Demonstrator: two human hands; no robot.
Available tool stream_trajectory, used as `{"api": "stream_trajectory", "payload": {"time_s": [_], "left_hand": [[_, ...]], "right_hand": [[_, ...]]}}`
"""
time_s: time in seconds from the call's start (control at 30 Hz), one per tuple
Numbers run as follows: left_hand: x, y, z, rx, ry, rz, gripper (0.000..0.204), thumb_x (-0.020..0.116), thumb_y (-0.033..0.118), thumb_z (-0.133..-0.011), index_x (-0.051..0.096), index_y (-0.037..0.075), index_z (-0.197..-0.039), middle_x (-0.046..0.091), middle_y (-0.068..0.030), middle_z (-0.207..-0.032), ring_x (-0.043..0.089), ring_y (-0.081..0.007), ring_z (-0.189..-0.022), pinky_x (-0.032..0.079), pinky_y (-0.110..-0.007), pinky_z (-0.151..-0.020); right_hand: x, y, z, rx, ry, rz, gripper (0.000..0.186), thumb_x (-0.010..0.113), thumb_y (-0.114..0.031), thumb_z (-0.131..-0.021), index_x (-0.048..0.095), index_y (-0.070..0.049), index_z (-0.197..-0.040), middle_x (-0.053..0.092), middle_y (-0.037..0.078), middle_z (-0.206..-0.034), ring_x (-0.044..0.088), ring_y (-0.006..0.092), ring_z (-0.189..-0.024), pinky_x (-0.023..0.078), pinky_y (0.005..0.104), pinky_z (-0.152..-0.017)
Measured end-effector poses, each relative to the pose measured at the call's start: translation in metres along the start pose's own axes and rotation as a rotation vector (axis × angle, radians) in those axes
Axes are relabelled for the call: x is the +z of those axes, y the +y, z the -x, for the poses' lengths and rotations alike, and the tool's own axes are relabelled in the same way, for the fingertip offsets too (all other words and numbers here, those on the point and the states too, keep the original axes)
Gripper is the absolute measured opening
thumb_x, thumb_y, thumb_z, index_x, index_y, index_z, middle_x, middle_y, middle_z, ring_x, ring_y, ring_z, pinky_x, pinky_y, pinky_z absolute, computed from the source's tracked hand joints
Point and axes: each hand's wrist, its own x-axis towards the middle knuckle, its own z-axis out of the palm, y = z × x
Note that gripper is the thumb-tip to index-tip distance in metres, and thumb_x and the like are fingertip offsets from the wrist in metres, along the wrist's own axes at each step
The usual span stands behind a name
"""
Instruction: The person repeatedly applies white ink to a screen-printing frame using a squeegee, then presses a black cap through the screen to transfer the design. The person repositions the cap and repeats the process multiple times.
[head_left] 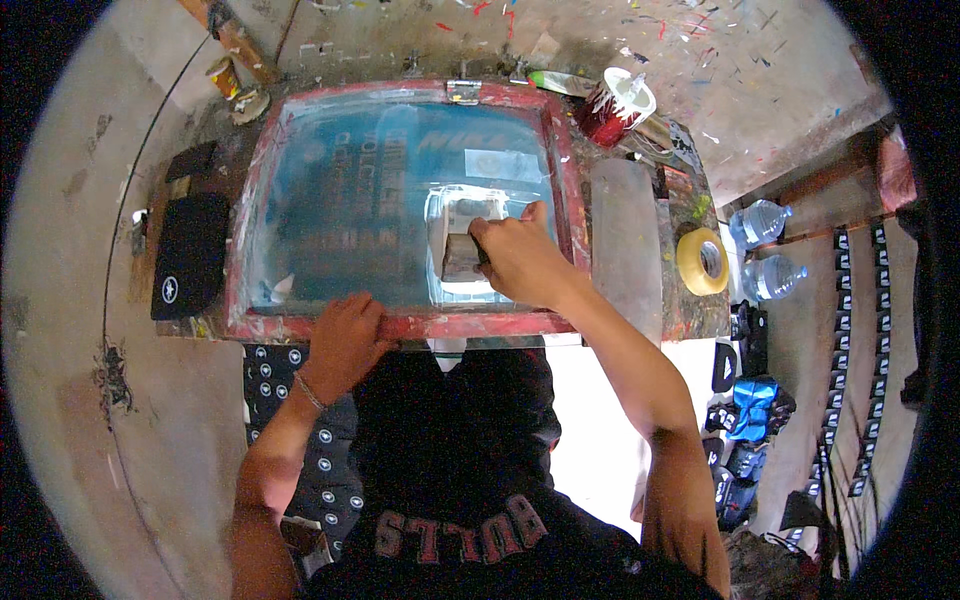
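A printing screen (262, 180) with a red, paint-smeared frame and blue mesh lies on the worktable, with faint lettering and a pale rectangular patch on the mesh. My right hand (518, 258) is closed on a squeegee with a worn wooden handle (462, 258), held over the pale patch at the screen's right half; its blade is hidden. My left hand (345, 340) grips the near rail of the frame, left of centre, with its fingers curled over the rail.
Dark printed fabric (188, 255) lies left of the screen. A grey slab (622, 245) and tape roll (703, 262) lie right, with a red-and-white can (610, 120) behind. A paint-marked wall rises beyond the table. Water jugs (760, 225) and printed pieces (840, 330) are at far right.
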Motion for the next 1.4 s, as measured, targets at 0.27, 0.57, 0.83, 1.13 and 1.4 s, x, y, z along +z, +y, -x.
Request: {"api": "stream_trajectory", "payload": {"time_s": [0.27,0.57,0.83,1.13,1.4], "left_hand": [[-0.001,-0.005,-0.003,0.026,0.003,0.020,0.034,0.083,0.025,-0.076,0.064,0.006,-0.097,0.061,-0.0129,-0.101,0.062,-0.0349,-0.102,0.048,-0.047,-0.091],[0.009,-0.008,-0.002,0.037,0.019,-0.005,0.036,0.083,0.027,-0.077,0.063,0.005,-0.097,0.061,-0.0137,-0.099,0.061,-0.0344,-0.098,0.046,-0.046,-0.088],[0.008,-0.009,0.001,0.029,-0.012,0.034,0.039,0.084,0.025,-0.077,0.061,0.005,-0.102,0.059,-0.0136,-0.105,0.060,-0.0356,-0.102,0.047,-0.047,-0.088],[0.002,0.002,-0.001,0.053,0.025,0.033,0.049,0.085,0.027,-0.075,0.062,0.004,-0.112,0.060,-0.0147,-0.110,0.058,-0.0376,-0.107,0.047,-0.046,-0.093],[0.025,0.000,-0.005,-0.027,-0.082,0.093,0.054,0.087,0.035,-0.073,0.068,0.005,-0.114,0.061,-0.0206,-0.121,0.057,-0.0432,-0.115,0.046,-0.053,-0.102]], "right_hand": [[0.023,-0.024,0.021,-0.007,0.259,0.163,0.023,0.066,-0.002,-0.076,0.062,-0.002,-0.099,0.070,0.015,-0.092,0.070,0.0322,-0.092,0.035,0.0537,-0.090],[0.014,0.037,-0.051,0.056,0.215,0.150,0.023,0.065,0.000,-0.076,0.061,-0.003,-0.099,0.072,0.016,-0.089,0.069,0.0358,-0.084,0.037,0.0502,-0.087],[0.024,0.037,-0.064,0.067,0.377,0.193,0.028,0.064,0.000,-0.076,0.058,-0.001,-0.103,0.067,0.019,-0.100,0.066,0.0371,-0.095,0.038,0.0497,-0.087],[0.048,-0.028,0.032,0.039,0.350,0.167,0.024,0.066,-0.005,-0.077,0.056,-0.002,-0.098,0.061,0.015,-0.094,0.061,0.0322,-0.090,0.037,0.0462,-0.083],[0.060,-0.035,0.050,-0.012,0.425,0.191,0.026,0.070,-0.009,-0.076,0.055,-0.003,-0.098,0.057,0.014,-0.093,0.057,0.0312,-0.091,0.036,0.0459,-0.081]]}}
